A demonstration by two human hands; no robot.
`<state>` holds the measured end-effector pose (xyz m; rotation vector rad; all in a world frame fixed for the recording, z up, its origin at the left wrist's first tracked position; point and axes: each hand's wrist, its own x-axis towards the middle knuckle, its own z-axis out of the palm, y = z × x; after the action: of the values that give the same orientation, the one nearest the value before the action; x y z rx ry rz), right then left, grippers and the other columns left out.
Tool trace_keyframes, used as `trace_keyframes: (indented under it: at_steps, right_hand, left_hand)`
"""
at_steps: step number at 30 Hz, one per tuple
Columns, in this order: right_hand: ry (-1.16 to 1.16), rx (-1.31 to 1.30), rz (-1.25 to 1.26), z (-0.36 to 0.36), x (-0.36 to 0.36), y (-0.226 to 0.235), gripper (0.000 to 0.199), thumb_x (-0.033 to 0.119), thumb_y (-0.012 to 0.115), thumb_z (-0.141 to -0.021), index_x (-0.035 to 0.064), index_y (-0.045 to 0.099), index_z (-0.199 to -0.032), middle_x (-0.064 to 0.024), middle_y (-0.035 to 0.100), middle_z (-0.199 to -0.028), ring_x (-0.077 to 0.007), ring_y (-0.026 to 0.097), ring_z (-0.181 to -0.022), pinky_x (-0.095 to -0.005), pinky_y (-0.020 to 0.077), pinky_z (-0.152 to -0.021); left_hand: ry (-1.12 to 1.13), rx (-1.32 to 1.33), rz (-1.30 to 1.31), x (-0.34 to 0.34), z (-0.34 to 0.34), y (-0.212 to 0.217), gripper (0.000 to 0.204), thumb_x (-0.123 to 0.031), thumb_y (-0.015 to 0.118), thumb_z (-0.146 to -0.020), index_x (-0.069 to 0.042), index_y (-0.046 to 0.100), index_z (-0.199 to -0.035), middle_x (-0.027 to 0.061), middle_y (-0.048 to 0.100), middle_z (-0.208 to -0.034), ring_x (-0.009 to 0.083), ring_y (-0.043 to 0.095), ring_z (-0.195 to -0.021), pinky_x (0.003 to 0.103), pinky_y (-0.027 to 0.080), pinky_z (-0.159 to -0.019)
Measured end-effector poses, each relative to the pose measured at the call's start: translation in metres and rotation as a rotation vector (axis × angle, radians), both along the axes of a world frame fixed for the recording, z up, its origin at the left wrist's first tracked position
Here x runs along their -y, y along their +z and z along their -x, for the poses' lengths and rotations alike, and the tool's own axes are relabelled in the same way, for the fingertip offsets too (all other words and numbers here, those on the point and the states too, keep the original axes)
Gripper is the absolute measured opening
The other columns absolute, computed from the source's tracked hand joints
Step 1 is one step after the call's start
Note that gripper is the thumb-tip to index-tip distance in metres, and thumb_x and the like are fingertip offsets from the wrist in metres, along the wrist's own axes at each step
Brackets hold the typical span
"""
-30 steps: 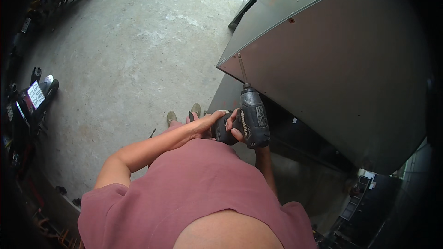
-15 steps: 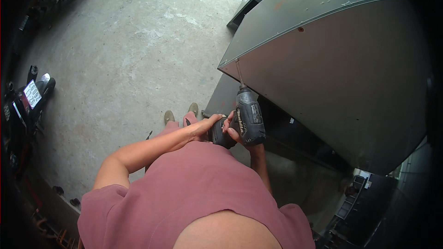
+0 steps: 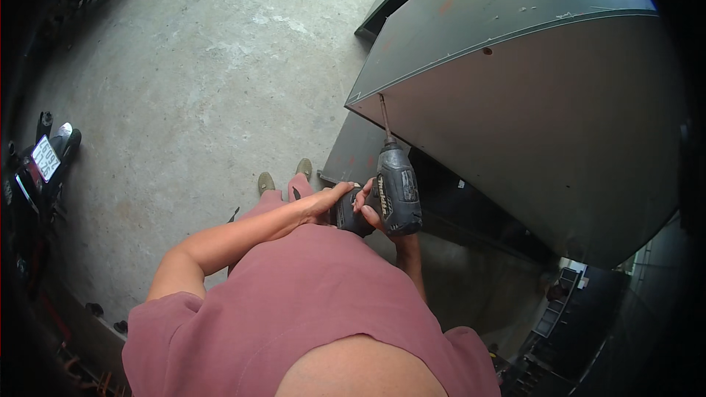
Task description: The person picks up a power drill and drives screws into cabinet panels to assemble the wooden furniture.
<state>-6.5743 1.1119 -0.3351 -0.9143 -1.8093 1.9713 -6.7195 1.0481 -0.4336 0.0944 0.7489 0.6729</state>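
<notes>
A dark cordless drill points up with its long bit touching the lower front corner of a big grey metal cabinet. My right hand grips the drill's handle from below. My left hand reaches across my body and rests on the drill's battery base. My red shirt fills the lower middle of the view.
Bare concrete floor spreads to the left, with my two shoes on it. A parked motorbike stands at the left rim. A dark flat panel lies under the cabinet. Dark shelving shows at the lower right.
The drill has risen slightly and its bit now meets the cabinet's corner edge. Both hands stayed on the drill. The view shifted a little.
</notes>
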Motion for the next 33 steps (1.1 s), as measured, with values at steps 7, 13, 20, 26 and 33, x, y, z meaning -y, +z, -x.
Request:
trace_keyframes:
  at_steps: [7,13,20,26,33]
  right_hand:
    - [-0.029,0.072,-0.071,-0.005,0.018,-0.003,0.031,0.001,0.066,-0.079,0.0048,0.047,-0.104,-0.0046,0.057,-0.080,-0.0138,0.057,-0.081,-0.0324,0.0463,-0.080]
    - [0.105,0.039,0.038,0.024,0.034,0.011,0.023,0.012,0.071,-0.079,0.0067,0.057,-0.096,0.0020,0.057,-0.087,-0.0077,0.054,-0.083,-0.0251,0.0461,-0.075]
    - [0.138,0.121,-0.068,0.072,0.031,0.003,0.028,0.018,0.074,-0.077,0.0055,0.060,-0.098,0.0000,0.062,-0.087,-0.0092,0.057,-0.081,-0.0272,0.0471,-0.071]
    - [0.239,0.106,0.020,0.143,-0.003,0.029,0.018,0.011,0.069,-0.080,0.0070,0.057,-0.092,0.0006,0.054,-0.084,-0.0098,0.052,-0.080,-0.0273,0.0432,-0.073]
    - [0.110,-0.056,0.242,0.239,-0.088,0.013,0.018,0.015,0.069,-0.080,0.0073,0.057,-0.091,0.0005,0.055,-0.081,-0.0102,0.052,-0.075,-0.0273,0.0435,-0.067]
  left_hand:
    - [0.019,-0.056,0.030,0.017,0.002,0.028,0.054,-0.057,0.041,-0.087,-0.015,0.050,-0.121,0.0085,0.055,-0.114,0.0238,0.055,-0.100,0.040,0.048,-0.080]
    - [0.061,-0.172,-0.088,0.033,0.034,0.048,0.038,-0.040,0.038,-0.091,-0.012,0.060,-0.077,-0.0021,0.058,-0.070,0.0102,0.053,-0.062,0.026,0.045,-0.058]
    - [0.249,-0.166,-0.009,0.040,0.068,0.020,0.045,-0.048,0.041,-0.089,-0.008,0.055,-0.103,0.0070,0.058,-0.098,0.0207,0.057,-0.085,0.036,0.050,-0.069]
    - [0.277,-0.218,-0.006,0.007,0.125,-0.020,0.048,-0.052,0.039,-0.089,-0.011,0.053,-0.109,0.0083,0.058,-0.098,0.0228,0.058,-0.085,0.036,0.049,-0.070]
    - [0.232,-0.302,0.028,-0.075,0.224,-0.060,0.056,-0.063,0.033,-0.086,-0.020,0.046,-0.121,0.0072,0.056,-0.096,0.0162,0.049,-0.079,0.031,0.042,-0.065]
